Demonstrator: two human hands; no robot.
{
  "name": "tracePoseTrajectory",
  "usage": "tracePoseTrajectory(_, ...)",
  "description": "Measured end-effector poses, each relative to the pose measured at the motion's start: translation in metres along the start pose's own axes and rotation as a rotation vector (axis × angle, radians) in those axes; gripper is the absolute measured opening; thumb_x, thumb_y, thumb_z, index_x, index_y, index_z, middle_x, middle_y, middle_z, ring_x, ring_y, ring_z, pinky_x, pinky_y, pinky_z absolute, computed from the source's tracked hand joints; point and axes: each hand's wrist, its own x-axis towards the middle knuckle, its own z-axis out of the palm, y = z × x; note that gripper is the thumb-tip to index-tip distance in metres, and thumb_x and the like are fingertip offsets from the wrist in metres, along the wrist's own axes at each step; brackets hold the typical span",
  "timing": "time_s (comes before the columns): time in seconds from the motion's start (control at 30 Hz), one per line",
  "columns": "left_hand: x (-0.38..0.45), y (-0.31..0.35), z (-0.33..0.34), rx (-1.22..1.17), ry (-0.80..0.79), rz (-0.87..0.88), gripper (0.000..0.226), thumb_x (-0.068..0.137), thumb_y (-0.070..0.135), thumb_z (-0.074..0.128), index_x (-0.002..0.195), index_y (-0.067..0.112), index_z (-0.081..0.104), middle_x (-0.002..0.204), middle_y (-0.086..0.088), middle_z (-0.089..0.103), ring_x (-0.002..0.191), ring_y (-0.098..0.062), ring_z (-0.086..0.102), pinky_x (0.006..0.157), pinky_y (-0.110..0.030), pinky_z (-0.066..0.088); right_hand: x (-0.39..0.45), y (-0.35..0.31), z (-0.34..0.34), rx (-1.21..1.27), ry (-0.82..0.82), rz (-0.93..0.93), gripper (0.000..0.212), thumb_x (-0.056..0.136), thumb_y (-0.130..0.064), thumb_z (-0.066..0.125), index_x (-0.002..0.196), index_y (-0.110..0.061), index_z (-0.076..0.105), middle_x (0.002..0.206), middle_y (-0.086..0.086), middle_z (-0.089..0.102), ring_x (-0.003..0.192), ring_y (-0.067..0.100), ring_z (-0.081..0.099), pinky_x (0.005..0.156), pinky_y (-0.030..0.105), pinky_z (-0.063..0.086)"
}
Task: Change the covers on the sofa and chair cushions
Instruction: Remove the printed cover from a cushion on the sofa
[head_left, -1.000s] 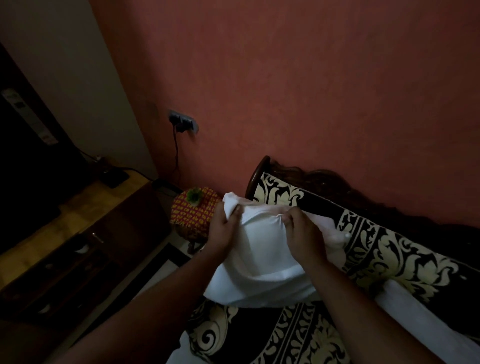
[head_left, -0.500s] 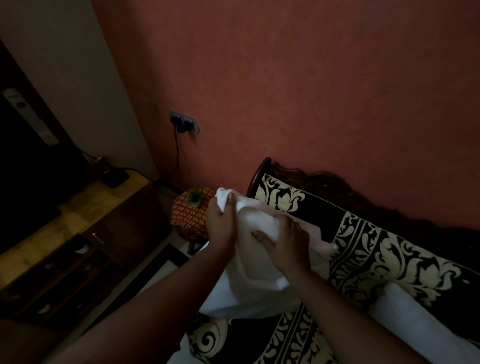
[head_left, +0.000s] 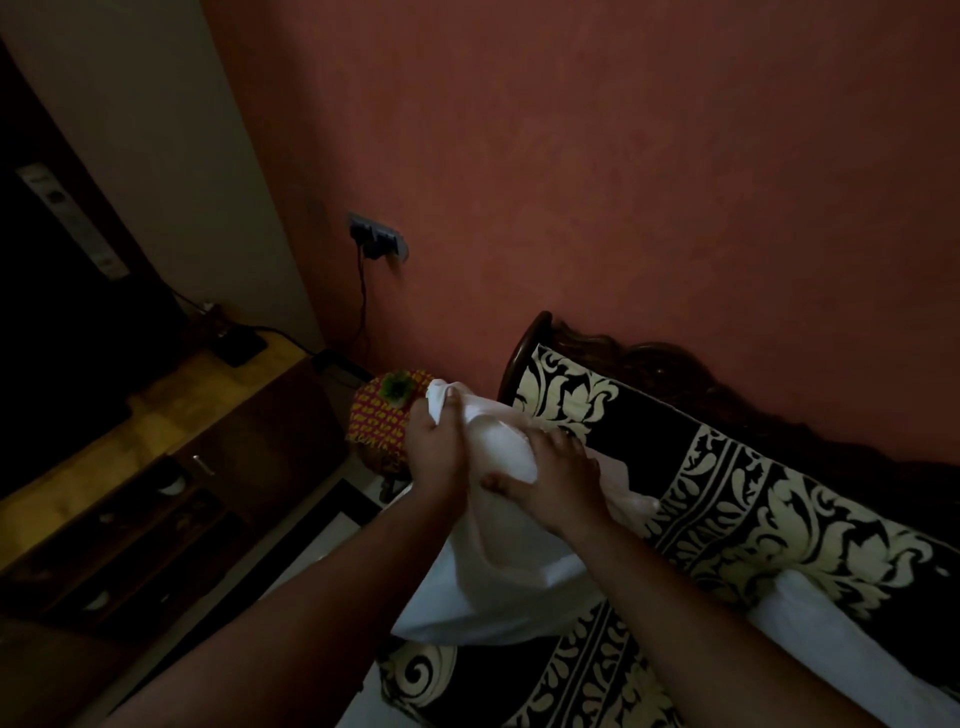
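1. Cushion (head_left: 498, 561), white, standing on end on the sofa (head_left: 727, 499), leaning between both hands near the sofa's left end.
2. Left hand (head_left: 434, 447): fingers curled, pinching the top corner of the white cover (head_left: 441, 397) and lifting it clear.
3. Right hand (head_left: 553, 480): fingers spread wide and flat, pressing against the cushion's upper bulge, nothing gripped.
4. Step in hand, by judgement: working the cover's open mouth over the cushion's top; whether going on or coming off, cannot tell from this view alone.
5. Cover as container: holds most of the cushion; lower part looks filled and smooth, top corner loose and empty.
6. Next move, by judgement: calls for a firm hold on the corner while pressing the filling down and in, then squaring the corners; a slack grip risks bunching.
7. Second white shape (head_left: 841, 639) lying on the seat at right, well apart from the hands; covered or bare, cannot tell.
8. Patterned stool (head_left: 379, 415) just beyond the left hand.
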Motion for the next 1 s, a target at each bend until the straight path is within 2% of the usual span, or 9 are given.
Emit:
tracePoseTrajectory(0.17,-0.003,0.001,-0.003,0.042,-0.065,0.075,0.021,0.099,0.042,0.059,0.105,0.023,0.067,0.096,0.005,0.071,0.092,-0.01,0.067,0.085,-0.037,0.056,0.003,0.002,0.007,0.169,0.058,-0.035,0.086,0.07,-0.088,0.051,0.134,-0.031,0.054,0.135,-0.007,0.059,0.123,0.018,0.054,0.101,0.042,0.043)
tracePoseTrajectory(0.33,0.004,0.007,-0.013,0.252,-0.208,0.276,0.028,0.096,0.047,0.064,0.097,0.019,0.062,0.088,0.007,0.067,0.086,-0.008,0.065,0.077,-0.03,0.05,-0.01,0.007,0.01,0.303,0.161,-0.14,0.057,0.081,-0.075,0.06,0.111,-0.026,0.063,0.098,-0.012,0.068,0.087,0.01,0.063,0.075,0.039,0.052)
tracePoseTrajectory(0.43,0.022,0.012,-0.017,0.293,-0.24,0.248,0.033,0.096,0.044,0.063,0.086,0.013,0.062,0.08,-0.002,0.066,0.079,-0.017,0.065,0.073,-0.038,0.051,-0.013,0.008,0.002,0.266,0.164,-0.214,0.05,0.086,-0.07,0.06,0.115,-0.029,0.064,0.091,-0.015,0.067,0.082,0.005,0.061,0.07,0.03,0.05)
tracePoseTrajectory(0.5,0.029,0.018,-0.014,0.259,-0.234,0.215,0.034,0.097,0.037,0.061,0.083,0.007,0.063,0.079,-0.009,0.067,0.076,-0.02,0.066,0.069,-0.039,0.051,-0.013,0.008,-0.004,0.228,0.185,-0.263,0.046,0.087,-0.072,0.06,0.106,-0.031,0.064,0.077,-0.02,0.058,0.073,0.002,0.057,0.063,0.023,0.041)
tracePoseTrajectory(0.6,0.041,0.026,-0.013,0.343,-0.204,0.173,0.028,0.1,0.027,0.059,0.079,0.01,0.065,0.072,0.001,0.065,0.064,-0.002,0.059,0.062,-0.028,0.042,-0.013,0.011,-0.014,0.265,0.225,-0.305,0.039,0.086,-0.07,0.063,0.1,-0.033,0.063,0.075,-0.021,0.058,0.073,0.005,0.06,0.063,0.025,0.044)
tracePoseTrajectory(0.67,0.054,0.017,-0.021,0.438,-0.23,0.164,0.026,0.1,0.031,0.057,0.088,0.011,0.069,0.08,-0.001,0.07,0.076,-0.011,0.065,0.068,-0.027,0.047,-0.013,0.015,-0.021,0.297,0.274,-0.321,0.033,0.086,-0.066,0.066,0.087,-0.035,0.054,0.072,-0.015,0.059,0.07,0.009,0.061,0.062,0.033,0.049)
tracePoseTrajectory(0.77,0.071,-0.01,-0.036,0.652,-0.249,0.144,0.037,0.095,0.045,0.056,0.104,0.012,0.07,0.099,-0.01,0.073,0.095,-0.029,0.068,0.084,-0.04,0.054,-0.011,0.019,-0.031,0.386,0.332,-0.255,0.039,0.082,-0.063,0.071,0.08,-0.031,0.051,0.069,-0.013,0.058,0.067,0.008,0.059,0.061,0.035,0.049)
tracePoseTrajectory(0.9,0.066,-0.03,-0.042,0.465,-0.295,-0.021,0.062,0.09,0.072,0.05,0.097,0.014,0.07,0.087,-0.007,0.074,0.092,-0.028,0.07,0.086,-0.041,0.055,-0.007,0.033,-0.034,0.59,0.345,-0.123,0.039,0.079,-0.062,0.074,0.086,-0.025,0.061,0.077,-0.008,0.066,0.076,0.012,0.065,0.071,0.041,0.055)
tracePoseTrajectory(1.0,0.067,-0.035,-0.055,0.474,-0.332,-0.106,0.075,0.091,0.081,0.038,0.118,0.018,0.068,0.115,0.002,0.067,0.115,-0.024,0.062,0.103,-0.04,0.047,-0.006,0.052,-0.036,0.843,0.401,0.036,0.033,0.076,-0.056,0.077,0.097,-0.033,0.069,0.096,-0.011,0.074,0.093,0.007,0.07,0.088,0.042,0.057)
